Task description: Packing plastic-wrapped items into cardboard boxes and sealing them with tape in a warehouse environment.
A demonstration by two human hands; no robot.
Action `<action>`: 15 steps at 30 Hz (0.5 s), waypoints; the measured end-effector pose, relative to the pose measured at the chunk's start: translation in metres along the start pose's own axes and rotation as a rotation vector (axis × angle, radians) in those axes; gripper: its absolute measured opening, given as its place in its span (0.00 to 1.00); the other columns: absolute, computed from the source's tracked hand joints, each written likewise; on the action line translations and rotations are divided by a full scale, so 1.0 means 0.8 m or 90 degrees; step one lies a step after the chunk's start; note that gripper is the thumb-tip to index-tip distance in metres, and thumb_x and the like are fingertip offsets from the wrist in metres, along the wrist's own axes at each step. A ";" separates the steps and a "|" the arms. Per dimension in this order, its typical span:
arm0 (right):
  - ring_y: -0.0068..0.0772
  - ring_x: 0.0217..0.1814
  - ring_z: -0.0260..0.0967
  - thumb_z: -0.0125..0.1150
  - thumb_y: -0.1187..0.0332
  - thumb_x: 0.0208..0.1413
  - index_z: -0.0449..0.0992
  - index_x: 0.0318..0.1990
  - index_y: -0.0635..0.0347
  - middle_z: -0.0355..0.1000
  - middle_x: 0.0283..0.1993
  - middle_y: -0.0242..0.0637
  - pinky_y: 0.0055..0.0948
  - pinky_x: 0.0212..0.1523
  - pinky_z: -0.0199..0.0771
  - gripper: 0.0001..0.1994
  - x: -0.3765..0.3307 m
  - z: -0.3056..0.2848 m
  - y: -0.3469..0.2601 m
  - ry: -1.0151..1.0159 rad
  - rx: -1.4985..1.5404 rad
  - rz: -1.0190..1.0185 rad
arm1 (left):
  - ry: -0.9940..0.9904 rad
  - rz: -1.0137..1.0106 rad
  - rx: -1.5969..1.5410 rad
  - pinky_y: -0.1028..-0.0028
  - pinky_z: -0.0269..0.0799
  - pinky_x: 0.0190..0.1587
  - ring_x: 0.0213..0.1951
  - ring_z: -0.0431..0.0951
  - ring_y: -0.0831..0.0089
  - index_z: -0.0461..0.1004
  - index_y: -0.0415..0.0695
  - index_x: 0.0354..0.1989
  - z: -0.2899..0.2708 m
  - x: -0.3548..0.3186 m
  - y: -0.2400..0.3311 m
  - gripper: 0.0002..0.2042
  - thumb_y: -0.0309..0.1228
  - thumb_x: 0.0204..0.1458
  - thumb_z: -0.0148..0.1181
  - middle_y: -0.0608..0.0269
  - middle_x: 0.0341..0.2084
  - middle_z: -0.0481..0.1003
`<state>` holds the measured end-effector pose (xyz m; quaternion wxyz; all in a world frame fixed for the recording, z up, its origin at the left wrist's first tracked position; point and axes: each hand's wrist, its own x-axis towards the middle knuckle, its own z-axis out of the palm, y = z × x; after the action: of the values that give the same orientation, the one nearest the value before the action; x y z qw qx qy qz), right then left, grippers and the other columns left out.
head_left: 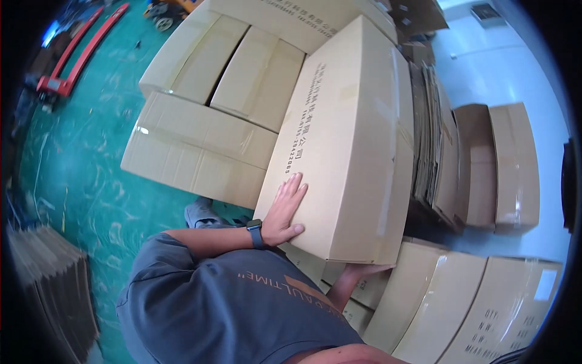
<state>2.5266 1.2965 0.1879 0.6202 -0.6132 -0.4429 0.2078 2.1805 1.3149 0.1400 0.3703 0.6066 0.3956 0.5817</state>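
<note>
A long taped cardboard box [327, 139] with dark print on its side lies in front of me, its near end close to my chest. My left hand [286, 212] rests flat on the printed face near that end, fingers stretched out and slightly spread. At the lower edge of the near end, my right hand [368, 269] holds the box from beneath. The box hides part of the right hand's fingers. A dark watch [255, 233] is on my left wrist.
More taped cartons [197, 142] are stacked to the left of the box. Flattened cardboard [433, 133] and an open carton [479, 164] stand on the right, with closed cartons [445, 291] at lower right. A red pallet jack [79, 54] sits on the green floor [79, 151].
</note>
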 end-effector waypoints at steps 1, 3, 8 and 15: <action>0.51 0.86 0.47 0.32 0.27 0.71 0.53 0.82 0.51 0.52 0.85 0.38 0.54 0.84 0.46 0.45 0.008 -0.002 0.005 -0.038 -0.426 -0.111 | 0.007 0.008 0.009 0.42 0.32 0.80 0.83 0.37 0.39 0.46 0.38 0.83 0.005 0.001 -0.001 0.50 0.66 0.64 0.47 0.34 0.82 0.39; 0.51 0.86 0.46 0.33 0.26 0.70 0.52 0.82 0.50 0.52 0.85 0.38 0.54 0.84 0.45 0.46 0.033 0.008 0.004 -0.080 0.004 -0.009 | 0.031 0.016 0.020 0.42 0.31 0.80 0.83 0.37 0.40 0.47 0.40 0.83 0.011 0.005 -0.003 0.50 0.69 0.64 0.41 0.36 0.83 0.39; 0.49 0.87 0.46 0.35 0.22 0.67 0.50 0.83 0.49 0.51 0.85 0.36 0.53 0.85 0.43 0.49 0.049 0.029 0.016 -0.041 0.345 0.118 | 0.057 0.016 0.018 0.47 0.33 0.82 0.83 0.41 0.42 0.49 0.42 0.83 0.012 0.039 -0.035 0.48 0.67 0.65 0.44 0.38 0.83 0.43; 0.45 0.87 0.46 0.36 0.24 0.69 0.50 0.83 0.50 0.48 0.86 0.40 0.53 0.84 0.44 0.48 -0.003 0.036 0.072 -0.049 0.314 0.151 | 0.139 -0.269 -0.211 0.60 0.62 0.75 0.74 0.68 0.52 0.61 0.38 0.78 -0.046 -0.080 -0.040 0.32 0.45 0.72 0.55 0.41 0.71 0.71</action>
<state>2.5183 1.3205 0.1284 0.7049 -0.4825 -0.3273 0.4039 2.1414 1.2698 0.0863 0.5328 0.3757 0.4500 0.6103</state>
